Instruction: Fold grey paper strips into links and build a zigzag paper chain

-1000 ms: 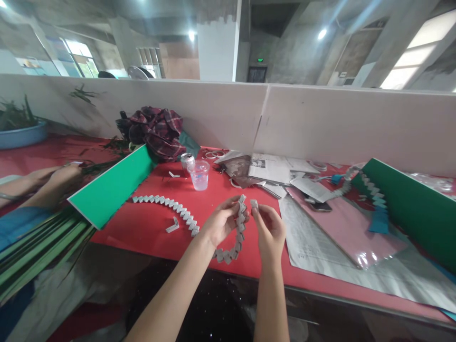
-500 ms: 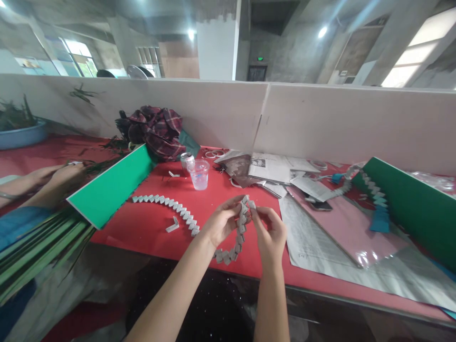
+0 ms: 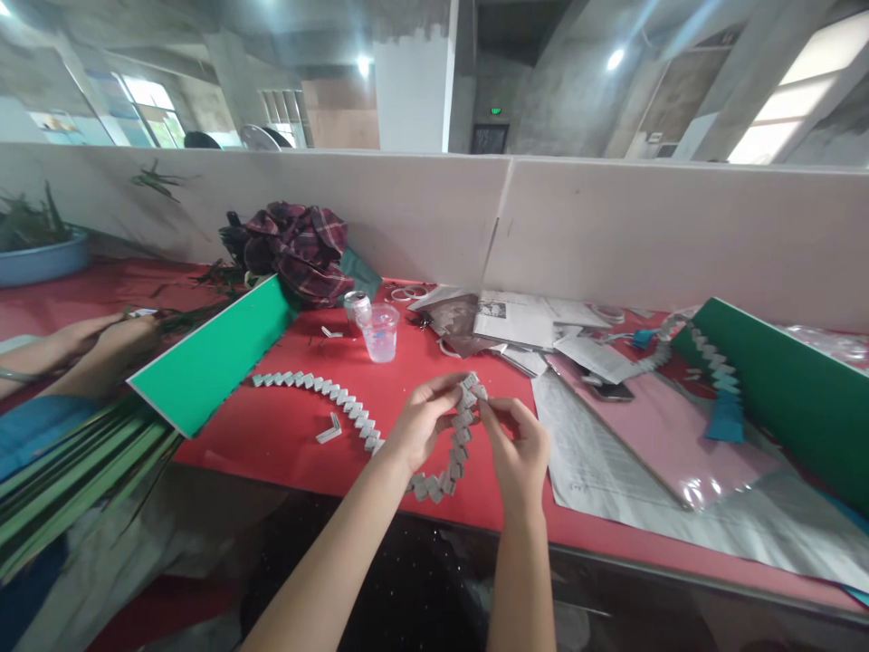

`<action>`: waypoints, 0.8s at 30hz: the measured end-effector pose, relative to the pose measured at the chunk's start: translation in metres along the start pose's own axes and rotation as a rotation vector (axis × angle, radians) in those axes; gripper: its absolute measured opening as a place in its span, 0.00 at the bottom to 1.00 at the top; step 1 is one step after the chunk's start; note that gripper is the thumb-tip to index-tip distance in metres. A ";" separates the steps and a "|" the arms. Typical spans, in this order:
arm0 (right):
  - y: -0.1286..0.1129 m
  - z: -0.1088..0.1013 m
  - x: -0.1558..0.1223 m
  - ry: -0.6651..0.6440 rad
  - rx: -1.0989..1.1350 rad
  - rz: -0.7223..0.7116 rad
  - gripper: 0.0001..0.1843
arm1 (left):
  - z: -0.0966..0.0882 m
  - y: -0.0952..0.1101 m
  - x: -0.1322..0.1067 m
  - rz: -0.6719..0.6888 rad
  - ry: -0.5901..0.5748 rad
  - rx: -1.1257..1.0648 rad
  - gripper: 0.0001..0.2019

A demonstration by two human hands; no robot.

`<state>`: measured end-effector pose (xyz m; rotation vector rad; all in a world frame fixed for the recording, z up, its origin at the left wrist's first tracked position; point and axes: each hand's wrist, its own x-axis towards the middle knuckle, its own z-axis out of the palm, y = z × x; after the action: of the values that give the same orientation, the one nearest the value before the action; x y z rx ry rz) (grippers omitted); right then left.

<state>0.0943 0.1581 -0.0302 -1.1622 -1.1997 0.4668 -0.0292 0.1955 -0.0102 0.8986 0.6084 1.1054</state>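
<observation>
The left hand (image 3: 424,421) grasps the upper end of a grey-white zigzag chain of folded paper (image 3: 462,436), raised above the red rectangular desk (image 3: 272,444). The right hand (image 3: 520,439) pinches a small pale folded-paper piece (image 3: 479,391) at that end.

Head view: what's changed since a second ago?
The small folded piece, pinched in the right hand, moved left to the folded chain's upper end, closing the gap. That end tipped slightly right in the left hand. Neither hand let go. Cup, can and V-shaped piece stayed put.
</observation>
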 end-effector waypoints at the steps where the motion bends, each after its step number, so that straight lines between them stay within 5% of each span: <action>1: -0.001 0.000 0.000 0.003 -0.001 0.007 0.07 | 0.000 0.000 0.000 0.010 0.013 0.020 0.14; 16: -0.015 -0.007 0.000 -0.008 -0.017 0.086 0.09 | 0.000 -0.005 0.001 0.113 0.101 0.248 0.17; 24: -0.013 -0.011 0.003 -0.034 -0.023 0.125 0.09 | -0.003 -0.006 0.004 0.132 0.036 0.359 0.17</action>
<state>0.1014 0.1503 -0.0167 -1.2589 -1.1681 0.5702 -0.0274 0.1991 -0.0168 1.2443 0.8030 1.1516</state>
